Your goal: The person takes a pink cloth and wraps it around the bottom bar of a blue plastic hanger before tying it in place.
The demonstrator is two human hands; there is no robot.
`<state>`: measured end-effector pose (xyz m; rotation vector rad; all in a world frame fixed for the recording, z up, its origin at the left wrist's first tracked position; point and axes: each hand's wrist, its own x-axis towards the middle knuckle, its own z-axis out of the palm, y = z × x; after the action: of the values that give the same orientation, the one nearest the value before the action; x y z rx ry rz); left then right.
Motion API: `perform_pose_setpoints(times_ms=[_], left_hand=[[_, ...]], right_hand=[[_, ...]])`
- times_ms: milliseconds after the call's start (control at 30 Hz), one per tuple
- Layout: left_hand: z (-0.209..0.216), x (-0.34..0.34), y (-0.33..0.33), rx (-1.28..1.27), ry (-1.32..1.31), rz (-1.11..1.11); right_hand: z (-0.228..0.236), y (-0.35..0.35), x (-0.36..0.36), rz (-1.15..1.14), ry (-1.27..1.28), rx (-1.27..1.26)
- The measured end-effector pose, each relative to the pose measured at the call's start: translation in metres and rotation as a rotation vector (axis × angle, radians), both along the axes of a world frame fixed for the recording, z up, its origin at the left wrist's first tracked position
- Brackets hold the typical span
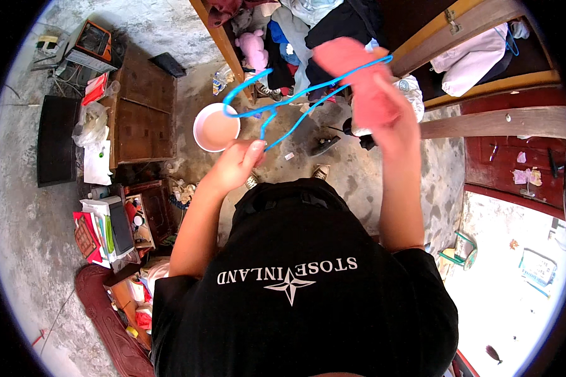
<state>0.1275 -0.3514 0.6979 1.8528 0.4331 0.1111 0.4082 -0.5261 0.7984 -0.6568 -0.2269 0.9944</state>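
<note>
The blue hanger is held up over the floor, and everything else is placed from it. At its near end, the left hand has its fingers closed in a pinch on the blue frame. At its right end, the right hand, blurred, has its fingers wrapped round a red cloth; the hanger crosses in front of this cloth, though whether they touch cannot be told. Left of the hanger stands a tub; beyond it sits a pink toy.
</note>
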Motion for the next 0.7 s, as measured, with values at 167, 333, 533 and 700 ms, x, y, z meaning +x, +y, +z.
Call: perform_pose_setpoints(times_ms=[167,333,533,700], left_hand=[[-0.004,-0.006,-0.007,0.038,-0.047,-0.045],[-0.004,-0.014,-0.007,0.054,-0.153,-0.027],[-0.020,-0.014,-0.013,0.049,-0.083,-0.051],[-0.018,-0.016,-0.015,-0.013,-0.124,-0.043]], right_hand=[[-0.015,-0.004,-0.005,-0.164,0.128,-0.239],[-0.007,-0.013,-0.004,-0.255,-0.202,-0.202],[0.004,-0.012,-0.029,-0.063,0.041,-0.158],[0.027,-0.019,-0.016,-0.205,0.033,-0.175]])
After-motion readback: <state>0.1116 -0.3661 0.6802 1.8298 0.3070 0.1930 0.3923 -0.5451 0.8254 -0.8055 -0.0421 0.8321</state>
